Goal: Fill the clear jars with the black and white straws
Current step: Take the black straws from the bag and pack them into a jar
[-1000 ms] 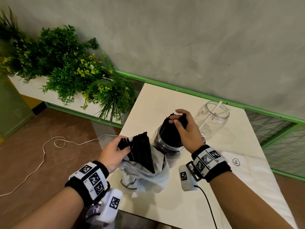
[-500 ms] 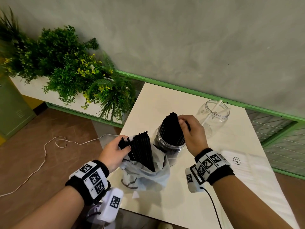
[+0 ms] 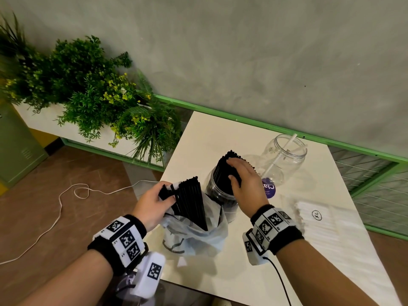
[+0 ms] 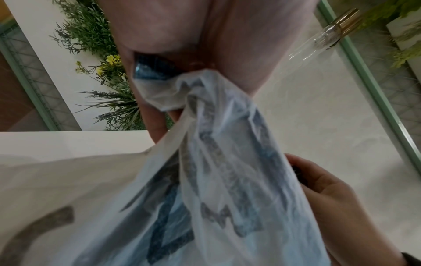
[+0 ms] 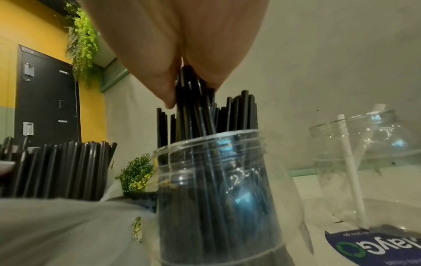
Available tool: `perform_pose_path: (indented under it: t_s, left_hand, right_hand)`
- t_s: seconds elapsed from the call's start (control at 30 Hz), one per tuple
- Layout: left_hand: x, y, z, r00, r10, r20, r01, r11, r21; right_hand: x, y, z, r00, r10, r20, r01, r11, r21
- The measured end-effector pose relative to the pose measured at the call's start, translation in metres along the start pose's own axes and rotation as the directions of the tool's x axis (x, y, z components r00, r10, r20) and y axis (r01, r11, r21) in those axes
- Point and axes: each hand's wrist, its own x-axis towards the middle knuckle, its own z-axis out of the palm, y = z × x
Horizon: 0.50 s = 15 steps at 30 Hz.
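At table centre, the right hand [image 3: 246, 184] grips black straws [image 3: 227, 171] standing in the near clear jar [image 3: 217, 193]; at its 9 o'clock, the left hand [image 3: 152, 204] clutches bagged straws [image 3: 191, 199].

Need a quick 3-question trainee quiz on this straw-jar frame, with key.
1. True or false: the far jar holds only black straws.
2. What does the left hand grip? A) a lid B) black straws in the bag C) the cable
3. Fill in: the right hand rests on the straws in the ___ jar.

Key: 1 false, it holds a white straw; 2 B; 3 near.
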Motion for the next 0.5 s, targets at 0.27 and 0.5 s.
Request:
perform_pose_path:
  t_s: [0.27,0.5]
  left_hand:
    - [0.001,-0.002,-0.003,1.0,-0.006,-0.003,0.006,1.0,0.028]
    - [0.001,-0.002,-0.005,0.999,-0.033,-0.001,0.033,0.999,0.019]
  right_hand:
    - [0.016,-0.003,-0.012,0.994,0.093,0.054,-0.095,0.995,0.034]
    - [-0.007,0.021,-0.018,0.994,-0.045,0.099,0.064,0.978,-0.201]
